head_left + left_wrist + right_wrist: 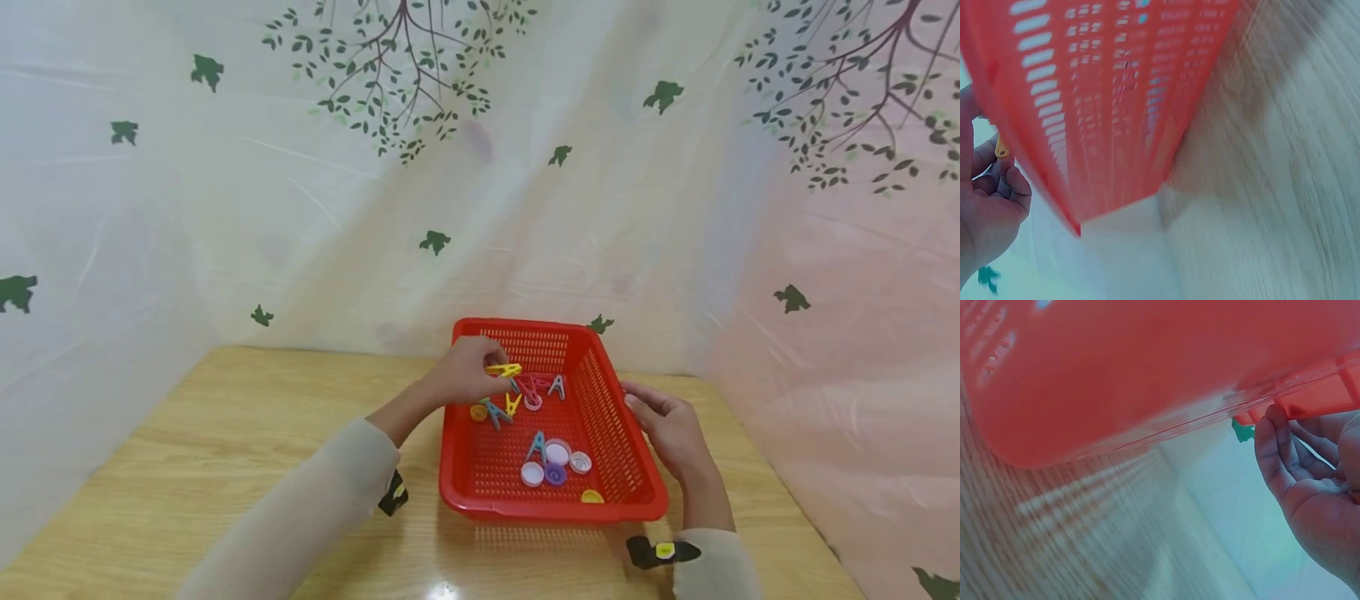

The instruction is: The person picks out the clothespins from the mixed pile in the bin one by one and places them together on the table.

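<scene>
In the head view, my left hand [468, 371] pinches a yellow clothespin [504, 369] over the left far part of a red plastic basket [555, 510]. The left wrist view shows the fingers with the yellow clothespin [1002, 149] beyond the basket's slotted wall. My right hand [671, 425] holds the basket's right rim from outside, fingertips at the rim's underside in the right wrist view. Inside lie blue clothespins [537, 447], a yellow clothespin [512, 405], pink clothespins [534, 385], a pale clothespin [557, 387], white bottle caps [532, 474] and a purple cap [555, 474].
The basket stands on a light wooden table [247, 450]. An orange cap [478, 412] lies at its left side and a yellow cap [592, 497] in the near right corner. A pale curtain [337, 250] with printed leaves closes off the back and sides.
</scene>
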`<control>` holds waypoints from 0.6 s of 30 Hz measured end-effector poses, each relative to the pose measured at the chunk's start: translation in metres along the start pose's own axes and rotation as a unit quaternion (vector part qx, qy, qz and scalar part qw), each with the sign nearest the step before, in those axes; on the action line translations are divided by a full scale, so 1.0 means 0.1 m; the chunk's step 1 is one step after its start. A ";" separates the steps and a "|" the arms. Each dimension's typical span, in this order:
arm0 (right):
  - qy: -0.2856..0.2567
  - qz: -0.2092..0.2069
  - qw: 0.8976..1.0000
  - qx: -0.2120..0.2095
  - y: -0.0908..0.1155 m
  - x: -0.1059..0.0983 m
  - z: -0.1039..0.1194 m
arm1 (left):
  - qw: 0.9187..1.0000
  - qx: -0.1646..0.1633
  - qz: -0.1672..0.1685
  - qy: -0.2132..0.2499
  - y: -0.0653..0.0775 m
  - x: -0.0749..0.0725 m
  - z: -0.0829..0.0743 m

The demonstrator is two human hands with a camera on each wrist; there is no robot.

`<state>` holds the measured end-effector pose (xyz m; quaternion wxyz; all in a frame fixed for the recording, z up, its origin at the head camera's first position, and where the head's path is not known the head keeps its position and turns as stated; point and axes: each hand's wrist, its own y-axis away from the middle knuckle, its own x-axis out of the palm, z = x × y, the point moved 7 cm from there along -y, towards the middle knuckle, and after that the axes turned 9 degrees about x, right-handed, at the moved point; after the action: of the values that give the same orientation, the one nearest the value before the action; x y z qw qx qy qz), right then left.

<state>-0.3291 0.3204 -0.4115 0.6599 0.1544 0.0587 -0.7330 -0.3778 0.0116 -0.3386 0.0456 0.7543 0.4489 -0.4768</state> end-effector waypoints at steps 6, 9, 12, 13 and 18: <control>-0.004 0.002 1.000 -0.010 0.00 0.01 -0.01 | 0.997 -0.038 -0.059 0.017 0.19 -0.30 0.26; -0.001 0.001 1.000 -0.012 0.00 0.01 0.00 | 0.994 -0.053 -0.089 0.021 0.30 -0.45 0.37; -0.001 0.003 1.000 -0.012 0.01 0.00 0.00 | 0.991 -0.065 -0.112 0.020 0.41 -0.58 0.48; -0.001 0.003 1.000 -0.012 0.01 0.00 0.00 | 0.990 -0.070 -0.119 0.022 0.45 -0.61 0.52; 0.000 0.003 1.000 -0.014 0.00 0.01 0.00 | 0.984 -0.100 -0.145 0.028 0.65 -0.79 0.71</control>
<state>-0.3292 0.3200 -0.4120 0.6639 0.1454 0.0689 -0.7303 -0.3902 -0.1121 -0.3402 0.0388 0.6859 0.6002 -0.4096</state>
